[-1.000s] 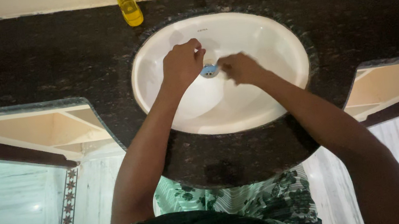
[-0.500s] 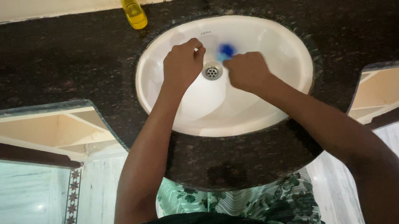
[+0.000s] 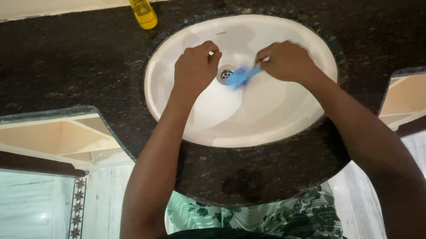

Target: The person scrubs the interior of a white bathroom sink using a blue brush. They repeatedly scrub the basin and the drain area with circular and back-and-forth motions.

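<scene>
a blue brush [image 3: 240,76] is gripped by the right hand [image 3: 283,62] at the drain [image 3: 225,73] of the white sink [image 3: 279,121], the left hand [image 3: 194,68] is held closed beside it, and scrubbing is judged midway.

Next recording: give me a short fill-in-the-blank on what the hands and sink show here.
1. The right hand holds a small brush whose colour is ____.
2. The brush tip lies beside the metal ____ in the sink.
3. The left hand is closed in a ____ over the basin.
4. The bottle on the counter holds ____ liquid.

Missing words: blue; drain; fist; yellow
</scene>
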